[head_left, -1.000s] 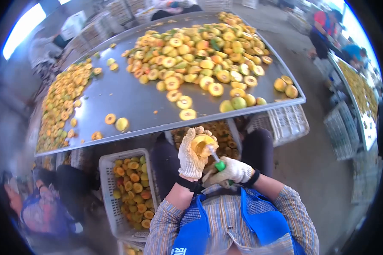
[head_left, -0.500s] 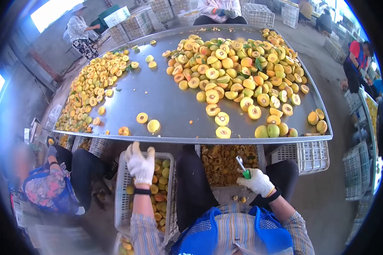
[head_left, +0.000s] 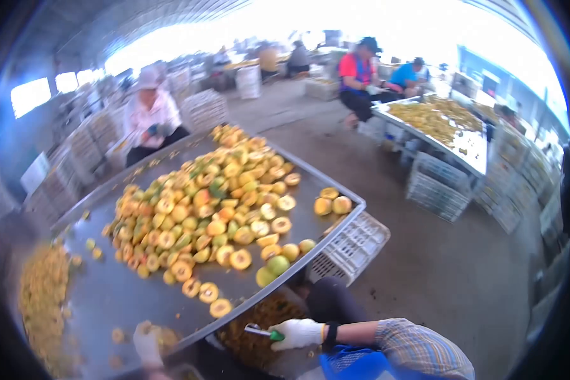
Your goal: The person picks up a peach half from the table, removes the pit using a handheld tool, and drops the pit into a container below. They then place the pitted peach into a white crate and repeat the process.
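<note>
My left hand, in a white glove, is smeared by motion over the table's near edge. Blurred fruit halves lie right beside its fingers. My right hand, also gloved, is closed around a green-handled metal tool, its metal end pointing left. This hand is below the table edge, over a crate of cut fruit pieces. On the metal table is a big heap of halved yellow peaches. A second heap lies blurred at the left. Several cut halves lie near the front edge.
A white plastic crate stands under the table's right corner. Across the table sits a person in a pale top. Farther right, people sit at another fruit-covered table, with stacked crates beside it.
My view has swung right and up, so the table appears tilted and farther left. My left hand has moved from over the fruit crate to the table edge. My right hand keeps the tool.
</note>
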### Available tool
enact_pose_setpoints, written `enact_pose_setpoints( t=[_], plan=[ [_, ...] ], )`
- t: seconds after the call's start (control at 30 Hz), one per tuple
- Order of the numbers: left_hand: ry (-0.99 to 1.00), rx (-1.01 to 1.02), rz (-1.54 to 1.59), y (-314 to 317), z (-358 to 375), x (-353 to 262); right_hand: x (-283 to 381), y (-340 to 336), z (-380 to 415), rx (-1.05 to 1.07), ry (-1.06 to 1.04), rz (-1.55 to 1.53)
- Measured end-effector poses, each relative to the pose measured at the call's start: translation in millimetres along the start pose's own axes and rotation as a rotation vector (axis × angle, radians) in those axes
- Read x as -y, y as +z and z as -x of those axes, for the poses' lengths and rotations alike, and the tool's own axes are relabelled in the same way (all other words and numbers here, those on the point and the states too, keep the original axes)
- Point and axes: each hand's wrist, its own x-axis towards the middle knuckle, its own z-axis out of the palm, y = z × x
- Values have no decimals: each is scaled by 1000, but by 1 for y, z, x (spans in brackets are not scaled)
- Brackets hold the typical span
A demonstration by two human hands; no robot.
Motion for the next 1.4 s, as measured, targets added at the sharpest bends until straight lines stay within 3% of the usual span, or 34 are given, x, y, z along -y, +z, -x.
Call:
enact_pose_setpoints(
  t=[0.03,0.1,0.13,0.17,0.2,0.27,0.37,0.5,0.87,1.13,1.4],
  plan=[
    [-128,75,269,7,33,-57,-6,3,-4,-53,-62,23],
    [-31,120,797,34,56,-66,-11,6,1,-139,-184,79],
    [44,326,1029,49,77,-88,-3,2,8,-167,-249,112],
    [-14,373,1143,62,96,-103,12,-7,20,-185,-243,127],
    [-118,176,1127,82,123,-136,26,-15,32,-228,-253,147],
    [-276,271,1288,106,144,-145,39,-18,39,-213,-194,204],
    [-323,426,1305,135,175,-156,42,-20,44,-264,-387,412],
    [-293,444,1286,148,206,-169,35,-18,48,-381,-547,482],
    [-294,479,1089,150,243,-180,25,-24,64,-342,-466,659],
    [-363,569,1160,150,247,-180,22,-25,70,-366,-465,638],
    [-410,629,1034,152,245,-181,14,-30,59,-138,-370,681]
  ],
)
